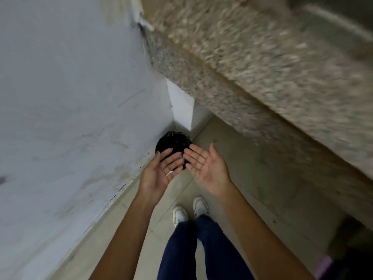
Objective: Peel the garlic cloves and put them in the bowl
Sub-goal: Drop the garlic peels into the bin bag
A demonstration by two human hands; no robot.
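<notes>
Grey-white wall (70,98) is filling the left side; speckled granite counter (252,63), blurred, is running across the far right. Pale tiled floor (252,168) is lying between them. Dark blue trousers (201,255) and white shoes (190,211) are showing at the near edge. Black round bin (173,143) is sitting in the far corner where wall meets floor. Left hand (159,174) and right hand (203,164) are hovering over it, palms up, fingers straight, gripping nothing. Small pale scrap (169,173), possibly garlic skin, is lying on left palm. Garlic cloves and bowl are not showing.
</notes>
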